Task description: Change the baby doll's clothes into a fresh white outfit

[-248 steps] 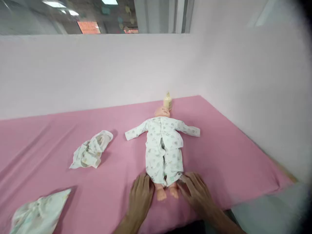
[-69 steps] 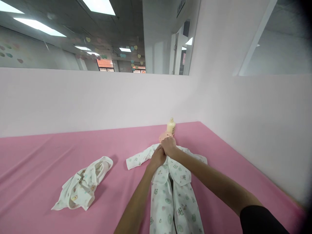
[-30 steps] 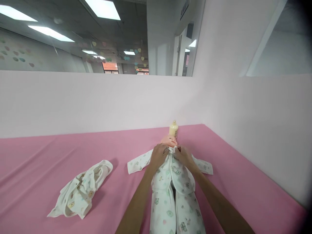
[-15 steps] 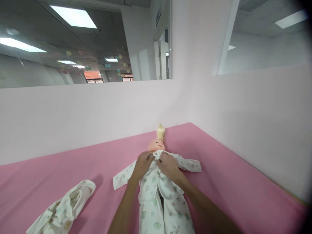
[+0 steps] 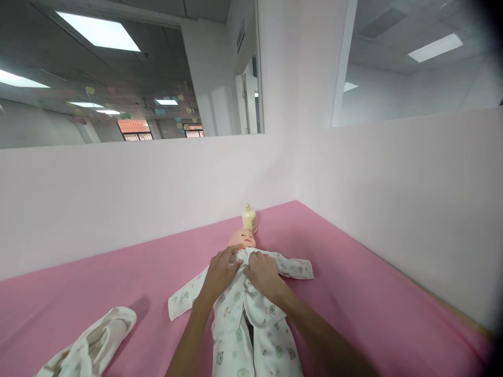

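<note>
Head camera looks down at a pink surface (image 5: 353,293) with a white wall (image 5: 118,204) behind it. I see a doll (image 5: 242,240) lying flat on its back near the middle of the surface, with its head toward the wall. It wears a white top (image 5: 236,301) with little prints on it, and both sleeves stick out to the sides. White trousers (image 5: 255,358) with the same prints cover its legs at the bottom edge of the view.

The left hand (image 5: 220,269) lies on the doll's chest, on the top, and its fingers (image 5: 231,255) reach up to the neck. The right hand (image 5: 262,272) is just beside it, also on the top, with knuckles up and its fingers curled under. The two hands nearly touch at the neck opening. I cannot tell if either grip is pinching the cloth or only pressing on it, because the fingertips are too small to make out.

A small yellow bottle (image 5: 249,218) stands upright just behind the doll's head, near the wall. A crumpled white cloth (image 5: 92,345) lies well apart from the doll, at the lower left.
</note>
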Available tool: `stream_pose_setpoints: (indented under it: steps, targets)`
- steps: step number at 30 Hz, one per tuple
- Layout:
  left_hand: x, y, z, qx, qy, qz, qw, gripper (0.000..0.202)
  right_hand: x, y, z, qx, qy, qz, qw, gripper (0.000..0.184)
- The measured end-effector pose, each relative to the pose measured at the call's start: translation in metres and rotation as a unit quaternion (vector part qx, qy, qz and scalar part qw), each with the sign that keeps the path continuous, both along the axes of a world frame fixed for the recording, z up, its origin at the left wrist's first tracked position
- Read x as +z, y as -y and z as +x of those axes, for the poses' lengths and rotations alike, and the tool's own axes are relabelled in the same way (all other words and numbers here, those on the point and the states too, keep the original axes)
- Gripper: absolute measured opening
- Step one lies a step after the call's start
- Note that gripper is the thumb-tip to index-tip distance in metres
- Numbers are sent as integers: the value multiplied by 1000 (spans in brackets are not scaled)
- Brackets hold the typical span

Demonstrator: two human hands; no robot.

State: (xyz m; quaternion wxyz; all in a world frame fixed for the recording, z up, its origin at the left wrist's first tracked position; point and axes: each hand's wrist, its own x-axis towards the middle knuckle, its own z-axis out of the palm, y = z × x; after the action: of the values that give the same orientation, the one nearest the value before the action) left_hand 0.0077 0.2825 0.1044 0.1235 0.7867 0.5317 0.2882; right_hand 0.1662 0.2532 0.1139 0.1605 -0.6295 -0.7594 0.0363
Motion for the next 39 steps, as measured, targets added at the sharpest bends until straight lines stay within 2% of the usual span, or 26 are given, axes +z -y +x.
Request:
stream_pose_setpoints:
  steps: [3,5,7,10,15,20,30,35,39]
  targets:
    - [5,9,6,-43,-13,10,999,41,1,-3,4,-10,-32,-5,999,20]
    - [7,14,8,-84,-36,9,996,33,3,-7,9,-8,-105,-11,994,13]
    - [9,18,9,-106,-49,5,993,27,6,-11,13,6,-195,-20,981,17]
    - [12,20,9,-100,-60,10,993,22,9,-14,18,39,-281,-30,959,26]
    - [14,20,9,-85,-62,27,994,19,6,-19,24,99,-404,-114,902,15]
    - [15,20,7,-93,-44,23,994,21,2,-24,32,141,-424,-164,879,11]
    - [7,15,4,-79,-39,53,995,22,0,-28,41,195,-437,-178,860,8]
    - [7,15,3,-67,-35,71,995,21,-2,-28,44,241,-448,-192,839,18]
    - [8,18,6,-47,-46,81,995,22,-4,-26,41,252,-464,-182,830,24]
